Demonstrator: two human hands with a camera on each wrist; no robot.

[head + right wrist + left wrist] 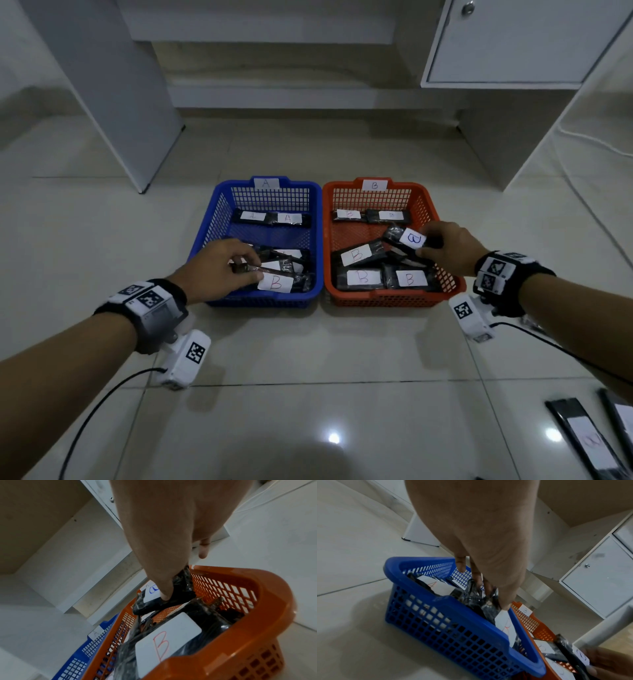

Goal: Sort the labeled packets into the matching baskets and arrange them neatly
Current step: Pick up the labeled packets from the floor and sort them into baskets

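Where marked "B", orange basket (pixel 445 219)

The blue basket (pixel 219 219) and orange basket (pixel 430 209) look like perforated plastic. The packets (pixel 363 255) wear glossy, crinkled black film with matt paper labels. The tiled floor (pixel 325 394) gleams.

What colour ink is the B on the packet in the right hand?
Blue ink on the packet in the right hand, clearest in the head view.

Head view from above, facing down at both baskets; wrist views close along hands, sharing blue basket (pixel 263 240) and orange basket (pixel 383 205).
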